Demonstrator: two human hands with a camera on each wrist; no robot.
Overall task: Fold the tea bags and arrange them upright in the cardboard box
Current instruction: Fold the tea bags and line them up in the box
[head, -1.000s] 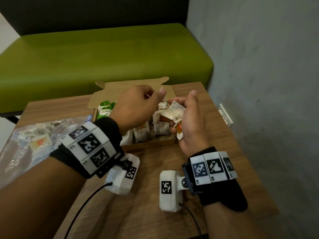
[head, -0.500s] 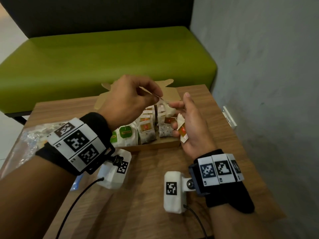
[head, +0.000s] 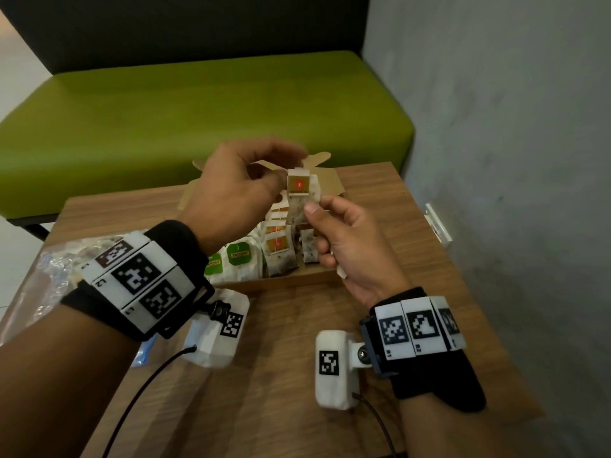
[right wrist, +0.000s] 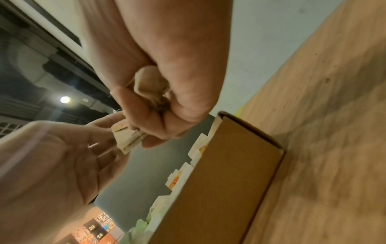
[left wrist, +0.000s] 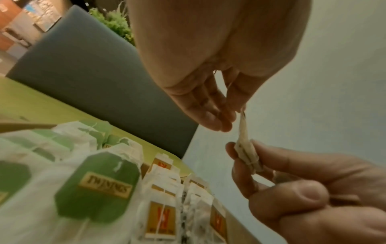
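Note:
Both hands hold one tea bag (head: pixel 299 198) with an orange tag above the open cardboard box (head: pixel 297 281). My left hand (head: pixel 238 190) pinches its top edge, seen edge-on in the left wrist view as a thin tea bag (left wrist: pixel 245 145). My right hand (head: pixel 344 239) pinches the lower part between thumb and forefinger and keeps another tea bag (right wrist: pixel 150 85) curled in its palm. In the right wrist view the folded tea bag (right wrist: pixel 127 138) sits between the two hands. Several tea bags (head: pixel 264 252) with green and orange tags stand upright in the box.
The box sits on a small wooden table (head: pixel 264 375). A clear plastic bag (head: pixel 43 285) with more tea bags lies at the table's left. A green bench (head: pixel 198 110) stands behind, and a grey wall (head: pixel 512 160) runs close on the right.
Both hands have risen above the box. My left hand went from pinching the string to holding the bag's top, and the bag now hangs upright between the hands.

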